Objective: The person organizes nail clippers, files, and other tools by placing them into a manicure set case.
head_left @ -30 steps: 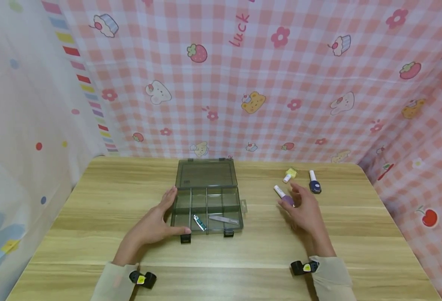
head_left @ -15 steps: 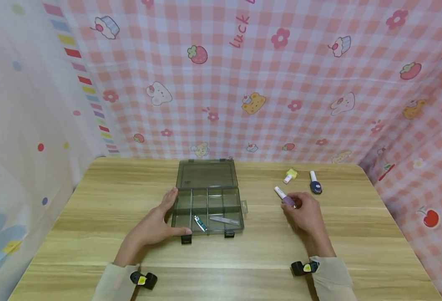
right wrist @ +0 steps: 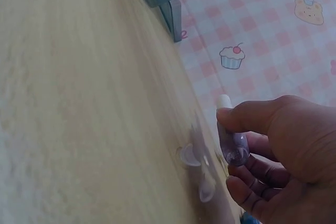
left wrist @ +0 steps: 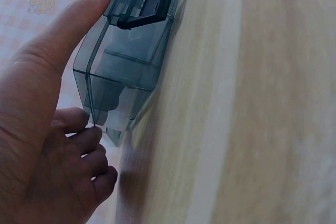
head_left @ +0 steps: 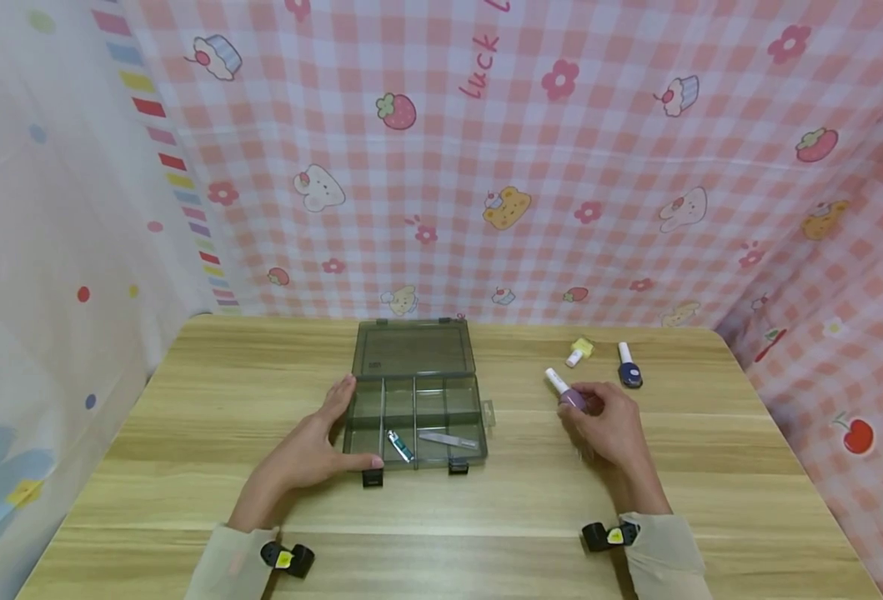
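Observation:
My left hand [head_left: 302, 446] holds the left side of a smoky, clear plastic compartment box [head_left: 414, 465], thumb at its front rim and fingers along the side. The box's lid [head_left: 413, 347] is folded back. Inside lie a teal nail clipper [head_left: 399, 446] and a slim pale tool [head_left: 449, 439] of unclear kind, in separate front compartments. Right of the box, my right hand [head_left: 609, 425] pinches a purple nail polish bottle [head_left: 572, 400] between thumb and fingers, its white cap pointing up and left. The right wrist view shows this bottle [right wrist: 233, 145] just off the table.
A yellow nail polish bottle [head_left: 582, 347] and a dark blue one [head_left: 629, 373] lie behind my right hand. Small clear curved pieces [right wrist: 190, 155] rest on the wooden table [head_left: 441, 542] near that hand. A checked pink cloth [head_left: 441, 167] hangs behind the table.
My right hand's fingers have closed on the purple nail polish bottle, and it has risen slightly. The left hand stays at the box.

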`<state>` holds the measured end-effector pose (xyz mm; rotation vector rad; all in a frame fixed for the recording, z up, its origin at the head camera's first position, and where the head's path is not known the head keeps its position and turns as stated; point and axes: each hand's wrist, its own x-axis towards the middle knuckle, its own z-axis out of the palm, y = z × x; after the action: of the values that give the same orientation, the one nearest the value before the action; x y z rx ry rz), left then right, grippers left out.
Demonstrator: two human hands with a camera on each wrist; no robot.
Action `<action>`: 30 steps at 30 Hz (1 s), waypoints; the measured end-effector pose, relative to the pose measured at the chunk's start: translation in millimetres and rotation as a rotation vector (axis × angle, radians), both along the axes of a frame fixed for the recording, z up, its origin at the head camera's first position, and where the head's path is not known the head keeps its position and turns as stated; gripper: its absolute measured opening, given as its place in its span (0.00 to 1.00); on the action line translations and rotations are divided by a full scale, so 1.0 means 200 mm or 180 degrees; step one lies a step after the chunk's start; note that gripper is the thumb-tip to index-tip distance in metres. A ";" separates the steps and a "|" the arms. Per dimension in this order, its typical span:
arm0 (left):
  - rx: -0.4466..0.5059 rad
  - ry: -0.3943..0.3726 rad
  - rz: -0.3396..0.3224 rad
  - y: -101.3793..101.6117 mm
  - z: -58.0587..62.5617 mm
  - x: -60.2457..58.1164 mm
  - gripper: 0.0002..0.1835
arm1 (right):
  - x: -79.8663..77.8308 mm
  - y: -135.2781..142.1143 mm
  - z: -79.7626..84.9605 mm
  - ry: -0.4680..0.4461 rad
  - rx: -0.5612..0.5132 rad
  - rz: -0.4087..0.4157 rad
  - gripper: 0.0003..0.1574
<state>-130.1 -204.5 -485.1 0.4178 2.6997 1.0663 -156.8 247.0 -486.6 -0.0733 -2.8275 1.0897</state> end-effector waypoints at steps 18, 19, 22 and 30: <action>-0.0004 0.0014 0.0003 0.00 0.00 0.00 0.73 | 0.02 -0.11 0.07 0.0141 -0.0305 0.0238 0.22; -0.0005 0.0014 0.0002 0.00 0.00 0.00 0.73 | 0.03 -0.12 0.07 0.0158 -0.0315 0.0250 0.22; -0.0003 0.0022 0.0008 0.01 0.00 0.00 0.73 | 0.03 -0.15 0.09 0.0210 -0.0362 0.0295 0.22; 0.0009 0.0015 0.0024 0.00 0.00 0.00 0.73 | 0.02 -0.24 0.12 0.0326 -0.0394 0.0463 0.22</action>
<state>-129.2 -204.2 -484.7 0.4113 2.7064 1.0725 -152.8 198.6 -463.3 0.1757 -2.7082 1.2587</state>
